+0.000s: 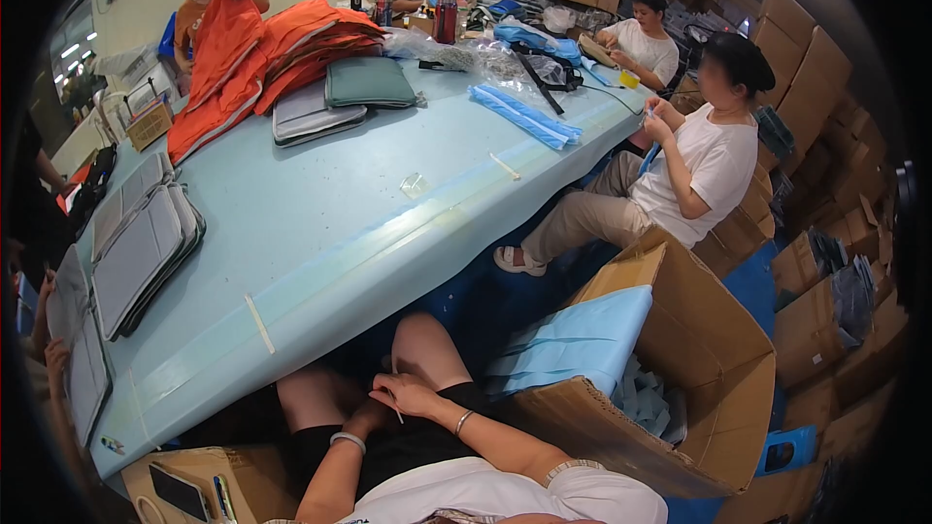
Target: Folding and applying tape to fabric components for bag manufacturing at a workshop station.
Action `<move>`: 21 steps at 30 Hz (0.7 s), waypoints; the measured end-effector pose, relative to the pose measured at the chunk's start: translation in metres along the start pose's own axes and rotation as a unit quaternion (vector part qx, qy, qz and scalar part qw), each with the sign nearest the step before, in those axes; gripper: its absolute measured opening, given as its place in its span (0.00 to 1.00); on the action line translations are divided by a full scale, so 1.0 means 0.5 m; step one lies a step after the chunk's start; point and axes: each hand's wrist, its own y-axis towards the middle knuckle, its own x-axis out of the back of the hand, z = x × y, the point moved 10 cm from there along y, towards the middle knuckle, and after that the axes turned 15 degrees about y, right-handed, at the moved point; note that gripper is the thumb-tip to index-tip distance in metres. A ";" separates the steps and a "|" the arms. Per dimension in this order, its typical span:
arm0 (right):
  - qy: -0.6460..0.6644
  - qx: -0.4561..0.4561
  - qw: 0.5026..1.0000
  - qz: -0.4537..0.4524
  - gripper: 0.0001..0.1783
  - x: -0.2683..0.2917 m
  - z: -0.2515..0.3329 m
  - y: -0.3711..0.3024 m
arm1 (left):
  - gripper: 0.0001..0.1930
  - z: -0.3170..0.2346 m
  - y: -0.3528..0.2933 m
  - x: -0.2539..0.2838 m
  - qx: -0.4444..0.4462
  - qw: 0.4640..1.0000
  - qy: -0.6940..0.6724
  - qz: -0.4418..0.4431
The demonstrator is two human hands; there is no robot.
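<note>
Over my lap, my two hands meet just in front of the table's near edge. My right hand (413,396) is closed in a pinch, and a thin pale strip (399,416) sticks out below its fingers; its exact kind is too small to tell. My left hand (365,419) lies against it, lower and in shadow, with its fingers mostly hidden. Beside my right arm, light blue fabric pieces (582,335) drape over the edge of an open cardboard box (558,417), and more scraps (646,403) lie inside it.
The pale blue covered table (320,204) bears grey fabric cases (150,252), a green case (374,82), orange fabric (291,49) and blue strips (524,116). A phone (180,492) and pens lie on a carton at lower left. Co-workers are around the table, one seated at right (699,155).
</note>
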 end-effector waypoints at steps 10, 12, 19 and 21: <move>0.002 -0.013 1.000 0.008 0.10 -0.005 -0.007 0.000 | 0.20 -0.018 -0.012 0.024 -0.020 1.000 0.000 -0.017; 0.002 -0.010 1.000 0.008 0.10 -0.006 -0.003 0.002 | 0.19 -0.008 -0.007 0.013 -0.011 1.000 -0.009 -0.015; -0.006 -0.019 1.000 0.009 0.10 -0.001 -0.008 -0.001 | 0.17 -0.022 -0.012 0.034 -0.008 1.000 -0.025 -0.013; -0.007 -0.020 1.000 0.009 0.10 -0.001 -0.010 -0.002 | 0.17 -0.033 -0.019 0.050 -0.004 1.000 -0.022 -0.005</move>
